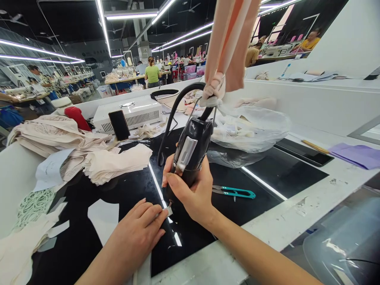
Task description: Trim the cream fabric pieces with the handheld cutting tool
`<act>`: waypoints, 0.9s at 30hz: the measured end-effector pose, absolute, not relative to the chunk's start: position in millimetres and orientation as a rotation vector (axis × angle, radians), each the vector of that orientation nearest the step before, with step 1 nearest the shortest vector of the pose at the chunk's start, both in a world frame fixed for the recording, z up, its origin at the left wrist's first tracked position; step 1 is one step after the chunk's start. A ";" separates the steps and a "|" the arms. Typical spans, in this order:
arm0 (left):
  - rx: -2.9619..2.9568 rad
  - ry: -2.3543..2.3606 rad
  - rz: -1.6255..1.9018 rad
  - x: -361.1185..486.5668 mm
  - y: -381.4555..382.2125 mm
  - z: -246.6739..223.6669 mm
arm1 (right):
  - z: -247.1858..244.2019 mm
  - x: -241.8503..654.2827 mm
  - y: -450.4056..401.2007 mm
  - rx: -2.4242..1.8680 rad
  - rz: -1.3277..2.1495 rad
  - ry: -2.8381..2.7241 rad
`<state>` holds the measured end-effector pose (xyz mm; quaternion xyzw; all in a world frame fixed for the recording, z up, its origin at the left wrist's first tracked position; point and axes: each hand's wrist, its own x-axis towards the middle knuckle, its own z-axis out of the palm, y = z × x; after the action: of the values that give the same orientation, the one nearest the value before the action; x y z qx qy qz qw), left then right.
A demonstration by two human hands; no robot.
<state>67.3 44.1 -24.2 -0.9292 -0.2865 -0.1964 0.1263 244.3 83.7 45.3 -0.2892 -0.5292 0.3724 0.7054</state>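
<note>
My right hand [192,190] is wrapped round a black corded hand tool [190,148] with a silver lever on its face. Pink cloth strips [227,47] knotted at its top hold the tool from above. Its narrow tip points down at a small pale piece [168,209], perhaps touching it; I cannot tell. Close by, my left hand [141,227] rests low on the glossy black board [190,245], fingers together, pinning that piece at the fingertips. To the right of my right hand lie teal-handled thread snips [237,192].
Left: stacked cream fabric pieces [118,162], a white cut piece [103,219], green cord [34,208]. Behind: a phone [118,124], a white vented box [127,113], a clear plastic bag [252,130]. Right: purple cloth [358,154], a pencil [314,146]. People sit at distant machines.
</note>
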 end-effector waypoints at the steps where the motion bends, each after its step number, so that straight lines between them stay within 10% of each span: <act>1: -2.706 -0.833 -0.568 67.3 44.1 -24.0 | 45.4 243.9 83.9 -0.645 0.826 -1.177; 27: -2.790 -0.903 -0.551 60.0 39.5 -18.5 | 45.3 249.0 70.4 -0.622 0.856 -1.187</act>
<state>60.0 39.5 -18.5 -0.9321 -0.3018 -0.1840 0.0787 249.0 70.4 45.3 -0.2793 -0.5329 0.3844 0.7002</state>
